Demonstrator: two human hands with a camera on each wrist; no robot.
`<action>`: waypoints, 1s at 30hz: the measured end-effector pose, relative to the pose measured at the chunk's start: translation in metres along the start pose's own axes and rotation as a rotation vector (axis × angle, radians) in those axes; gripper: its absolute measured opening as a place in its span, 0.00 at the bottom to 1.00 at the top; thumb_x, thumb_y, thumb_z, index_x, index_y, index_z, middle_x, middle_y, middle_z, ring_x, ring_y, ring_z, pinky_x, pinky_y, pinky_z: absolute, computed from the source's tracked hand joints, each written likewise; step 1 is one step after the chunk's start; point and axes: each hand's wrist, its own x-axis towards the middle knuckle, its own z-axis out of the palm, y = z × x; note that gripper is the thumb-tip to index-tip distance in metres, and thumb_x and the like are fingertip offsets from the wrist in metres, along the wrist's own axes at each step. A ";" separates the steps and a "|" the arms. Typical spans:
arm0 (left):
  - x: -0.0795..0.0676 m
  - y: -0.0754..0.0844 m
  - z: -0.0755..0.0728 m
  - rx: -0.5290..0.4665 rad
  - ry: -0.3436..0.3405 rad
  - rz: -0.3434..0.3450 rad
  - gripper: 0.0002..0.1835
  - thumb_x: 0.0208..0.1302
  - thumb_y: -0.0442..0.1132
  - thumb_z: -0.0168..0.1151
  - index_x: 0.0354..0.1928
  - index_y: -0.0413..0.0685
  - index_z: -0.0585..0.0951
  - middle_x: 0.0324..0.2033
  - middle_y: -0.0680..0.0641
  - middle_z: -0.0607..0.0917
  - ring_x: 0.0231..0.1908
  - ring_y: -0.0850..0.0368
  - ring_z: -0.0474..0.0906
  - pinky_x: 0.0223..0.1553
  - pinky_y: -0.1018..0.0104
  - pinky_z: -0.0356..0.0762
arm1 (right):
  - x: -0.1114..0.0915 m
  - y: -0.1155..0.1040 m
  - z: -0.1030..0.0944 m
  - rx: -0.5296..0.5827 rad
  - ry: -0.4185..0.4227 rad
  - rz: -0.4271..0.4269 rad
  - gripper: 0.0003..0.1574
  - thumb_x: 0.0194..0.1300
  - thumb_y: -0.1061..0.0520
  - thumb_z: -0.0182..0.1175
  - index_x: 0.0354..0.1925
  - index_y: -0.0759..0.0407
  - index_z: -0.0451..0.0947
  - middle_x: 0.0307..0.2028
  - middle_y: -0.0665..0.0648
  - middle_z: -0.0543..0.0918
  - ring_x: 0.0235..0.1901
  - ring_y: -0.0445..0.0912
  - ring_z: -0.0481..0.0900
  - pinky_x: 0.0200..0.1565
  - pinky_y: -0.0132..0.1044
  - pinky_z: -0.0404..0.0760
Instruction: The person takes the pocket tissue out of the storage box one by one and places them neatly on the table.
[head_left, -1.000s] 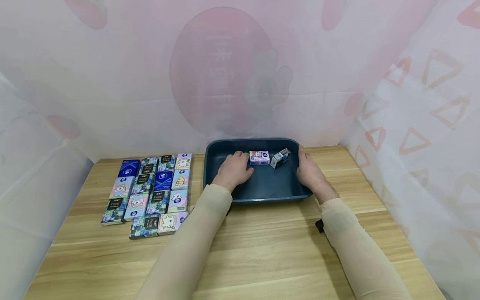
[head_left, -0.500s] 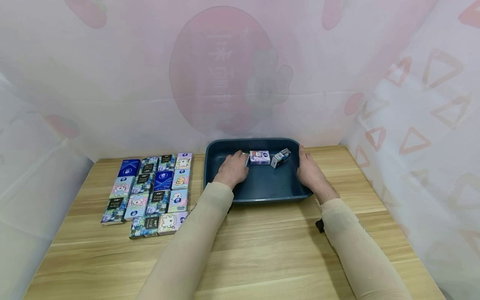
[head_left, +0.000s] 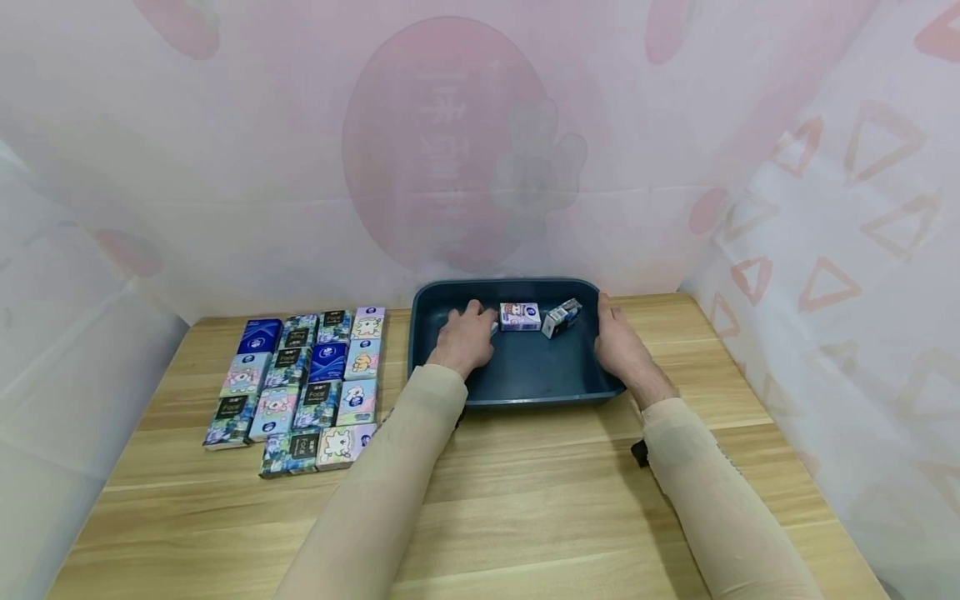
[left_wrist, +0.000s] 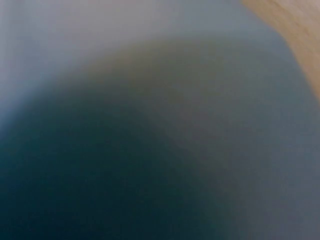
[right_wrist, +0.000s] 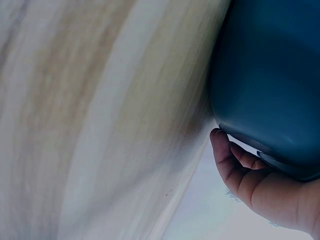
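Note:
A dark blue tray (head_left: 547, 379) stands at the back of the table. My left hand (head_left: 465, 337) is inside its left part, fingers bent over a tissue pack (head_left: 494, 328) that it pinches; only a small pale edge of the pack shows. Just right of those fingers lies a purple tissue pack (head_left: 521, 316), and beside it a dark floral tissue pack (head_left: 561, 317) sits at a slant. My right hand (head_left: 622, 342) grips the tray's right side. Seen from the right wrist, curled fingers (right_wrist: 227, 157) touch the outer wall. The left wrist view is too blurred to show the hand.
Rows of tissue packs (head_left: 287, 369), blue, floral and pastel, lie flat on the wooden table (head_left: 525, 500) left of the tray. A pale printed curtain (head_left: 285, 167) closes off the back and sides, near the tray's far rim.
My left thumb has drawn in from its spread position, and the edge of a pack now shows at the fingers. The right hand and the tray have hardly moved.

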 end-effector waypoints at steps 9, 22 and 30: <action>-0.004 -0.003 -0.002 -0.013 -0.040 -0.010 0.19 0.81 0.40 0.78 0.68 0.51 0.87 0.77 0.34 0.79 0.71 0.35 0.81 0.77 0.38 0.86 | 0.043 0.055 0.036 -0.047 0.032 -0.037 0.56 0.85 0.66 0.45 0.97 0.63 0.30 0.86 0.85 0.63 0.79 0.74 0.78 0.73 0.67 0.87; -0.023 -0.011 -0.017 0.064 -0.043 0.130 0.20 0.79 0.39 0.81 0.67 0.48 0.88 0.63 0.39 0.91 0.62 0.41 0.89 0.71 0.46 0.90 | 0.049 0.064 0.043 -0.032 0.054 -0.018 0.56 0.83 0.66 0.49 0.98 0.61 0.36 0.86 0.81 0.67 0.81 0.69 0.78 0.78 0.65 0.83; -0.047 -0.019 -0.034 0.087 0.005 0.154 0.22 0.81 0.39 0.78 0.71 0.47 0.87 0.64 0.42 0.93 0.63 0.44 0.91 0.72 0.47 0.91 | 0.006 0.009 0.005 -0.014 0.021 -0.013 0.53 0.83 0.70 0.45 0.96 0.69 0.35 0.85 0.86 0.65 0.82 0.76 0.74 0.81 0.70 0.78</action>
